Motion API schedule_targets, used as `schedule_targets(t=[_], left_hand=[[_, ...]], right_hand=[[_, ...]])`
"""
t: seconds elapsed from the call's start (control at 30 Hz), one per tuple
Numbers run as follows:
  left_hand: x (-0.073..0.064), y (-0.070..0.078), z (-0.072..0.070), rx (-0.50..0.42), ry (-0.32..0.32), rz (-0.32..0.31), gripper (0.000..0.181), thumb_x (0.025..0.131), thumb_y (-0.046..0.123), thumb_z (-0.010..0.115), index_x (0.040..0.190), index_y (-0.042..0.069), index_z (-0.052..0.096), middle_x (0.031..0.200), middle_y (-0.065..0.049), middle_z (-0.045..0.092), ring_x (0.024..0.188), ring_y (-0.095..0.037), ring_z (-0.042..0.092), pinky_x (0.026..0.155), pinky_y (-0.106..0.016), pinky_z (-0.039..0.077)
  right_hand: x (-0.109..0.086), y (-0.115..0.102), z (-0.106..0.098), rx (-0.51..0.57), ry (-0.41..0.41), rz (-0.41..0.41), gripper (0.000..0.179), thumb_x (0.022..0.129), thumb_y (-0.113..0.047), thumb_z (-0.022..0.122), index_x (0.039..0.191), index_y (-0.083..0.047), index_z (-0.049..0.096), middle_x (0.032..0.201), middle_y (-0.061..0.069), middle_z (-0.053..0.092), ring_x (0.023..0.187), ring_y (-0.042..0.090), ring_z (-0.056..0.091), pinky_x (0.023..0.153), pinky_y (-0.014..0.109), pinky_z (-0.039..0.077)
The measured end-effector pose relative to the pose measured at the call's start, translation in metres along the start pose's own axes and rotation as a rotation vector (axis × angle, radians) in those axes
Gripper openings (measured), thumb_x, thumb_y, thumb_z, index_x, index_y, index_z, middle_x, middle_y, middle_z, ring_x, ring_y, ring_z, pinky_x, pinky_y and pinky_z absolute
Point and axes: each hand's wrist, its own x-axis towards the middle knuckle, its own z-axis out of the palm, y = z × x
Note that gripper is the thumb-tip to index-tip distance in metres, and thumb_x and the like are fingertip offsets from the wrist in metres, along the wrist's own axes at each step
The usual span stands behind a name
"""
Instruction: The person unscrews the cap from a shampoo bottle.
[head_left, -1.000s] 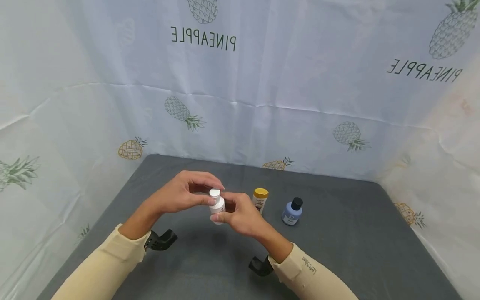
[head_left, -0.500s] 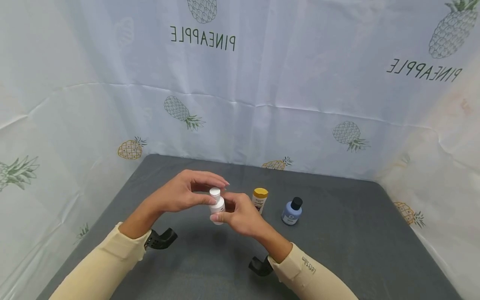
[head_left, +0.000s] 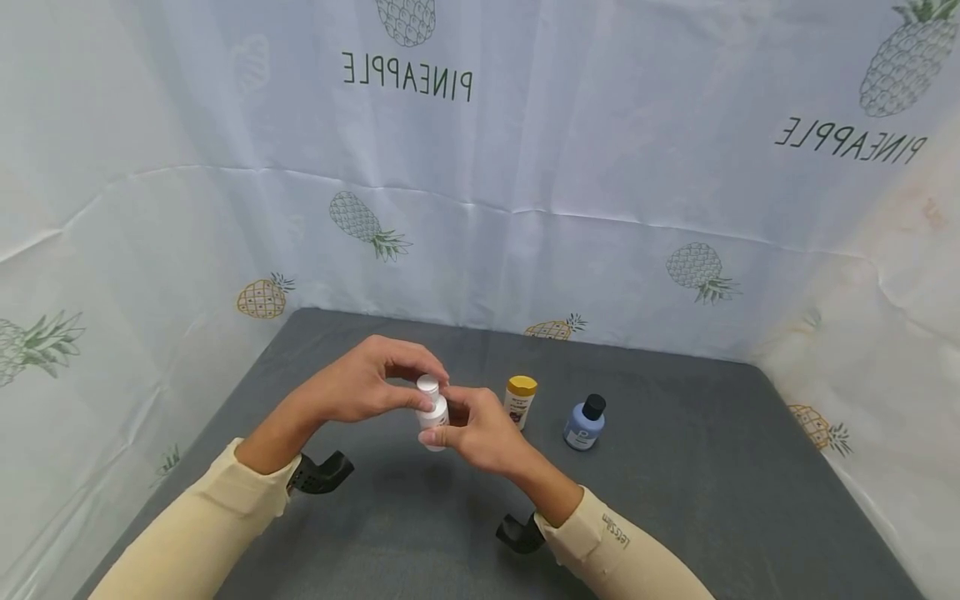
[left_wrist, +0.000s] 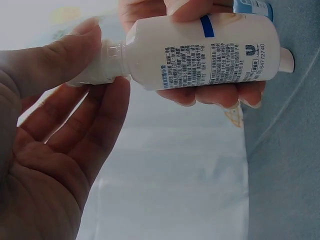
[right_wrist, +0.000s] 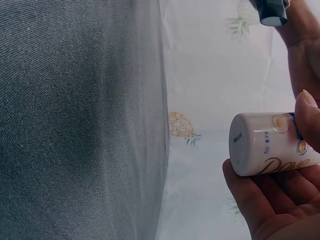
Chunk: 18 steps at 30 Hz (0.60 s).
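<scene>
A small white Dove bottle (head_left: pixel 433 419) is held up above the table by both hands. My right hand (head_left: pixel 483 429) grips its body between thumb and fingers, and the printed back label faces the left wrist camera. At the top end, my left hand (head_left: pixel 367 383) pinches the white cap (left_wrist: pixel 92 67) with thumb and fingertips. In the left wrist view, clear threads of the bottle's neck (left_wrist: pixel 118 58) show between cap and shoulder. The right wrist view shows the bottle's base and the word Dove on its side.
Just right of my right hand stands a white bottle with a yellow cap (head_left: pixel 521 387). Farther right is a blue bottle (head_left: pixel 583 427) with a black cap. A pineapple-print curtain (head_left: pixel 480 167) encloses the grey table (head_left: pixel 675 500) at the back and sides.
My left fingers spread a little over the cap, then closed in on it again. The bottle has shifted very slightly left; my right hand keeps its grip.
</scene>
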Motion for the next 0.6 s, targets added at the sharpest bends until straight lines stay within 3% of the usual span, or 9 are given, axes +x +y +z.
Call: schedule_targets(t=[0.2, 0.37, 0.6], left_hand=[[0.0007, 0.0007, -0.0012, 0.075, 0.011, 0.054, 0.023, 0.091, 0.006, 0.080, 0.114, 0.006, 0.077, 0.112, -0.009, 0.076, 0.098, -0.013, 0.070, 0.085, -0.029, 0.061], [0.0001, 0.0034, -0.0027, 0.119, 0.014, 0.049, 0.023, 0.090, 0.007, 0.081, 0.113, 0.009, 0.080, 0.113, -0.004, 0.076, 0.101, -0.012, 0.068, 0.087, -0.029, 0.060], [-0.0001, 0.0053, -0.0052, 0.093, 0.013, 0.039, 0.025, 0.090, 0.007, 0.081, 0.115, 0.006, 0.078, 0.113, -0.010, 0.075, 0.100, -0.012, 0.069, 0.086, -0.028, 0.062]], right_hand=[[0.0006, 0.0008, 0.0003, -0.004, 0.003, 0.003, 0.039, 0.093, -0.011, 0.079, 0.130, -0.003, 0.068, 0.118, 0.014, 0.075, 0.106, 0.021, 0.077, 0.085, 0.025, 0.062], [0.0005, 0.0007, 0.0004, -0.010, 0.004, 0.005, 0.039, 0.094, -0.012, 0.079, 0.130, -0.004, 0.068, 0.118, 0.014, 0.075, 0.107, 0.020, 0.076, 0.086, 0.025, 0.062], [0.0000, -0.0007, 0.0002, 0.003, 0.007, 0.006, 0.037, 0.093, -0.011, 0.079, 0.129, -0.004, 0.069, 0.117, 0.013, 0.075, 0.107, 0.020, 0.076, 0.086, 0.026, 0.062]])
